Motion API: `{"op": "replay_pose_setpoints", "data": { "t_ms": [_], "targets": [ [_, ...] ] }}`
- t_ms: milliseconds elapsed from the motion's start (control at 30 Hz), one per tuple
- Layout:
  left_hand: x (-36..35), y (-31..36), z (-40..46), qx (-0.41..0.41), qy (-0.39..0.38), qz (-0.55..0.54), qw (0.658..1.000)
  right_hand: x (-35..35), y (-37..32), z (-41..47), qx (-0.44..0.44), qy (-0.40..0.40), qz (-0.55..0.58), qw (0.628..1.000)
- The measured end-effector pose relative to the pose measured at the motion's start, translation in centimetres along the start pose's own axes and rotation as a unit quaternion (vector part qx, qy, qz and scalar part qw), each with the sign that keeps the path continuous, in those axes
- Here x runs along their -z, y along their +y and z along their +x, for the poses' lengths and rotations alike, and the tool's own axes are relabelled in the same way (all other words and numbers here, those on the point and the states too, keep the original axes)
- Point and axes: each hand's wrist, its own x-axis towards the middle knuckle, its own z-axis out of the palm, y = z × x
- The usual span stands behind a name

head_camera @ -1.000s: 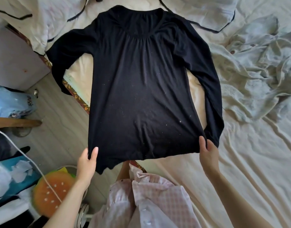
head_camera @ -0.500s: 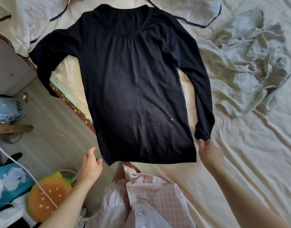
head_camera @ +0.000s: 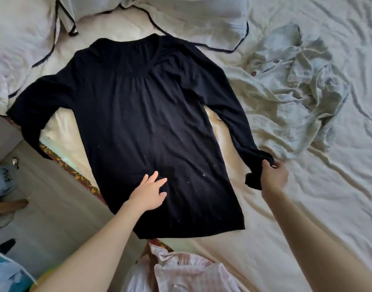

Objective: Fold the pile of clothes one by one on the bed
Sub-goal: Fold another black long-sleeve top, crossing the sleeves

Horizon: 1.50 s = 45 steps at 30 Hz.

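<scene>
A soft black long-sleeved top lies flat mid-frame on the creased cream bed. The left hand presses it, fingers straight; the right hand pinches its cuff. A crumpled pale shirt lies upper right, touching that sleeve.

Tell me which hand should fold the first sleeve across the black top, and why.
Right. The right hand already pinches the cuff of the sleeve on that side, so it can likely carry it over the black top. The left hand rests flat on the body near the hem, well placed to pin it.
</scene>
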Motion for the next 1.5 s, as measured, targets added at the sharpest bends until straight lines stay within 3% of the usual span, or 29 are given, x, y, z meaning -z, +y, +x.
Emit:
{"op": "replay_pose_setpoints", "data": {
  "t_ms": [133, 167, 233, 333, 367, 400, 467, 500, 567, 633, 700, 800, 900, 1000, 1067, 1133, 1233, 1333, 1433, 1500],
  "targets": [
    [3.4, 0.4, -0.6, 0.013, 0.032, -0.162, 0.986, 0.6, -6.3, -2.3, 0.163, 0.062, 0.098, 0.98],
    [4.2, 0.5, -0.8, 0.019, 0.041, -0.248, 0.968, 0.7, -7.6, -3.4, 0.23, 0.056, 0.089, 0.967],
    [5.8, 0.7, -1.3, 0.023, 0.045, -0.439, 0.897, 0.2, -9.0, -6.4, 0.381, 0.015, 0.043, 0.924],
    [8.3, 0.1, -1.8, -0.004, 0.002, -0.647, 0.763, -1.9, -8.1, -11.7, 0.537, -0.158, -0.065, 0.826],
    [9.0, -0.3, -1.8, -0.011, -0.026, -0.677, 0.735, -2.9, -7.3, -13.1, 0.562, -0.232, -0.12, 0.785],
    [9.6, -0.6, -1.8, -0.017, -0.051, -0.686, 0.726, -4.0, -6.4, -14.0, 0.574, -0.297, -0.174, 0.743],
    [10.2, -1.1, -1.3, -0.021, -0.069, -0.655, 0.753, -5.9, -4.7, -14.5, 0.552, -0.389, -0.242, 0.697],
    [10.3, -1.2, -1.0, -0.02, -0.058, -0.621, 0.781, -6.7, -4.0, -14.4, 0.522, -0.409, -0.253, 0.704],
    [10.2, -1.7, -0.1, -0.006, -0.011, -0.532, 0.847, -8.1, -3.0, -13.9, 0.444, -0.394, -0.261, 0.761],
    [10.1, -2.4, 0.7, -0.01, 0.032, -0.422, 0.906, -9.5, -2.6, -13.1, 0.362, -0.339, -0.251, 0.831],
    [10.0, -2.9, 1.4, -0.023, 0.043, -0.348, 0.936, -10.6, -2.9, -12.2, 0.29, -0.266, -0.225, 0.891],
    [10.7, -3.9, 2.8, -0.067, 0.053, -0.31, 0.947, -13.1, -3.9, -11.2, 0.192, -0.219, -0.196, 0.936],
    [10.8, -4.2, 4.5, -0.116, 0.032, -0.29, 0.949, -16.5, -4.6, -11.8, 0.162, -0.255, -0.217, 0.928],
    [10.5, -4.5, 4.8, -0.041, 0.04, -0.439, 0.897, -17.9, -4.2, -15.0, 0.18, -0.335, -0.165, 0.91],
    [11.0, -5.4, 4.7, 0.02, 0.087, -0.513, 0.854, -17.8, -3.4, -16.8, 0.207, -0.426, -0.167, 0.865],
    [12.2, -6.5, 4.7, 0.04, 0.113, -0.512, 0.851, -17.2, -3.3, -17.3, 0.183, -0.46, -0.142, 0.857],
    [14.6, -6.4, 5.4, 0.003, 0.117, -0.446, 0.887, -16.7, -5.2, -15.3, 0.114, -0.3, -0.019, 0.947],
    [16.5, -3.2, 7.3, -0.04, 0.144, -0.357, 0.922, -16.6, -7.6, -11.5, 0.073, -0.145, 0.011, 0.987],
    [18.3, 1.9, 10.5, -0.084, 0.196, -0.304, 0.929, -17.5, -9.3, -7.4, -0.007, -0.145, 0.018, 0.989],
    [19.1, 5.0, 13.0, -0.085, 0.2, -0.228, 0.949, -18.5, -10.4, -5.2, -0.101, -0.18, 0.102, 0.973]
  ]
}}
